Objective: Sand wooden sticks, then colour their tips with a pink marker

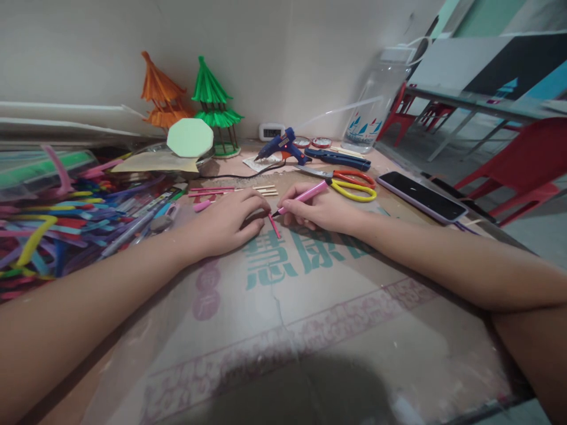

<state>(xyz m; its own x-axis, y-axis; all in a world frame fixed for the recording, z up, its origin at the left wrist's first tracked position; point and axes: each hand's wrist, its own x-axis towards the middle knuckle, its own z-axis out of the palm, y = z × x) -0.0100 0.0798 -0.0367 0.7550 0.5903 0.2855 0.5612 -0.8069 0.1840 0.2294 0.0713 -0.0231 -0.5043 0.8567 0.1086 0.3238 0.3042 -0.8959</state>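
Observation:
My right hand (321, 211) grips a pink marker (308, 193), its dark tip pointing left and down at a thin pink stick (275, 227). The stick lies on the printed cardboard sheet (230, 330), and the fingertips of my left hand (234, 219) pinch its far end. Whether the marker tip touches the stick is too small to tell. Just behind my left hand lie several pink sticks (210, 192), some plain wooden sticks (269, 190) and a pink cap (202, 205).
Scissors (349, 180), a box cutter (339, 159), a blue glue gun (283, 146) and a phone (420, 196) lie beyond my right hand. Pipe cleaners (39, 236) pile up at left. Orange (162, 88) and green (212, 88) tower models and a bottle (372, 106) stand behind.

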